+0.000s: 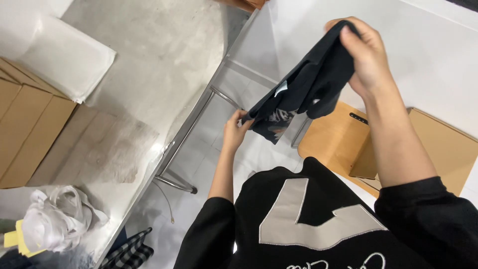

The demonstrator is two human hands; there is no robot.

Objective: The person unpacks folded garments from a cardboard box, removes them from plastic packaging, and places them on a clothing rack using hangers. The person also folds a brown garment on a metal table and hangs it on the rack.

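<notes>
A black garment [308, 84] with a pale print and a small white tag hangs stretched between my two hands, above the floor beside the table. My right hand [366, 57] grips its upper end, held high at the top right. My left hand [235, 128] pinches its lower corner near the table's edge. My own black top with a grey patch fills the bottom of the view.
A steel table [149, 65] spans the left, carrying flat cardboard boxes [25, 124], a white padded envelope [64, 55] and crumpled white plastic bags [57, 216]. A wooden stool [333, 139] and a cardboard box [448, 149] stand on the pale floor at the right.
</notes>
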